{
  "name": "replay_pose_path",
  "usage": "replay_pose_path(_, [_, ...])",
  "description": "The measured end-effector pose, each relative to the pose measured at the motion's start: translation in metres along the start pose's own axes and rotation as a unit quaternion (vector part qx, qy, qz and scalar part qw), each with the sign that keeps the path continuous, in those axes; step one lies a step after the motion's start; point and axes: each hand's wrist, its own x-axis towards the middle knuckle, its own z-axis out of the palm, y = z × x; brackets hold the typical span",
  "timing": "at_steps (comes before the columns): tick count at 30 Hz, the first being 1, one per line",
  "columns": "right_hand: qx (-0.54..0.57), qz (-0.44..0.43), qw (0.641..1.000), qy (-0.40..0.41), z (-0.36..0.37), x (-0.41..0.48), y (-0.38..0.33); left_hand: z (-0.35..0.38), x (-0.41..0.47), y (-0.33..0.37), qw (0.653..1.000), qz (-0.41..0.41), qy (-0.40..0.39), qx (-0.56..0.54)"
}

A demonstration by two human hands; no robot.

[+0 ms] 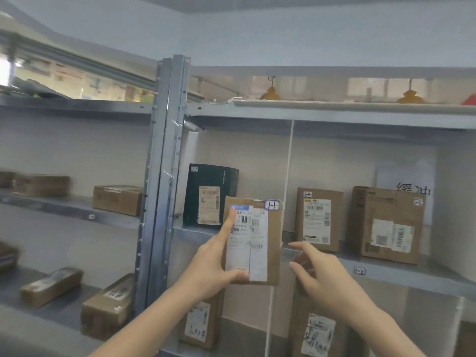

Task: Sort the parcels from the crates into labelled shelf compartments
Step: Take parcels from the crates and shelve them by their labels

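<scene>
Holding parcel point(274, 253) tagged 1-1, printed 530.

both bare forearms are reaching up and forward, the left hand point(216, 258) is gripping a parcel point(273, 243) with its thumb curling across the bottom and its index finger lying straight up the front, while the right hand point(322, 274) is hovering just beside it, fingers point(302, 248) loosely bent, holding nothing.
</scene>
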Motion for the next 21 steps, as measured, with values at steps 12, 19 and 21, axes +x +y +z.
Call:
replay_pose_path(12, [-0.017,-0.026,0.999,0.04,0.034,0.125,0.022,0.009,0.111,-0.056,0.997,0.034,0.073,0.005])
replay_pose_path(19, [-0.035,-0.017,0.998,0.05,0.049,0.171,0.026,0.005,0.153,-0.09,0.997,0.03,0.065,0.011])
replay_pose_path(21, [-0.038,-0.007,0.998,0.056,0.053,0.182,0.026,0.008,0.167,-0.099,0.998,0.032,0.053,0.004])
